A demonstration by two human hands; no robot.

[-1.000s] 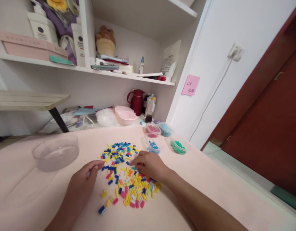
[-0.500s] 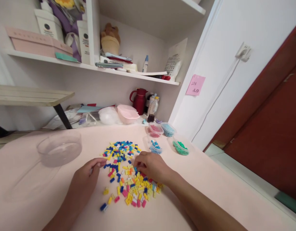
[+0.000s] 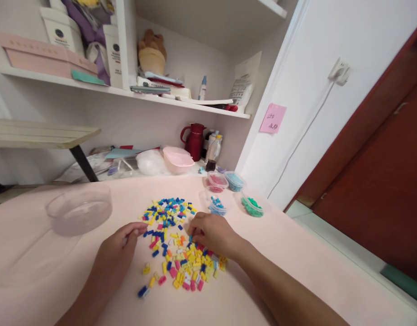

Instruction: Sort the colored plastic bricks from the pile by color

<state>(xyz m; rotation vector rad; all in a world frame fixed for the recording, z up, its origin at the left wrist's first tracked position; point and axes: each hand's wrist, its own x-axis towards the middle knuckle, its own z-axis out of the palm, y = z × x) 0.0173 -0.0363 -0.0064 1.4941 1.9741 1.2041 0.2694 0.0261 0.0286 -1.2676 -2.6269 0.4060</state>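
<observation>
A loose pile of small toy building bricks, mostly yellow, blue, pink and white, spreads over the pale pink tabletop. Over the right side of this pile, my right hand is closed, its fingers curled down among the bricks. A blue brick shows right at its fingertips; whether it is gripped I cannot tell. My left hand rests at the pile's left edge, thumb and fingers pressed together beside some dark blue bricks. Anything inside that pinch is hidden or too small to see.
Small clear tubs stand at the back right: one with pink pieces, one with light blue, one with blue, one with green. A round transparent container sits at left. Behind are a pink bowl and a red jug.
The camera view shifts slightly. My right hand stays over the pile, its fingers curling in a little more; a blue brick now shows by its fingertips. My left hand hardly moves.
</observation>
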